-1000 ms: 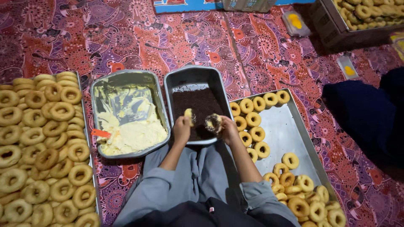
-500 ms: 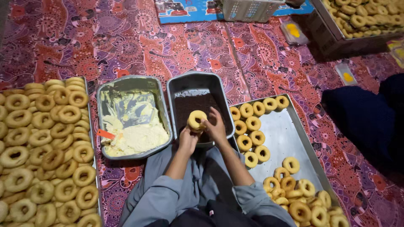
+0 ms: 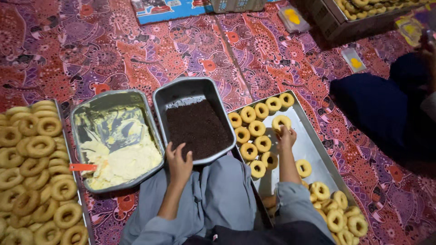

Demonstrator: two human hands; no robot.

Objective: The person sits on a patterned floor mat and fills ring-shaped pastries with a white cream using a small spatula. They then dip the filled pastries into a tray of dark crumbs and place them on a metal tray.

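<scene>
right hand (image 3: pixel 286 137): pinching ring pastry (image 3: pixel 281 121), centre-right, over steel tray (image 3: pixel 313 149)
left hand (image 3: pixel 179 161): spread, on rim of sprinkle pan (image 3: pixel 196 120)
risk: loose pinch could knock neighbouring rows crooked; leaning hand may tip pan

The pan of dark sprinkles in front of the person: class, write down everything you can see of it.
The pan of dark sprinkles is a rectangular grey metal tin with rounded corners and sloping walls. Dark brown sprinkles cover most of its floor; a bare strip shows at the far end. It sits flat on the patterned cloth, between the cream tin and the doughnut tray. The left hand rests on its near rim.
</scene>
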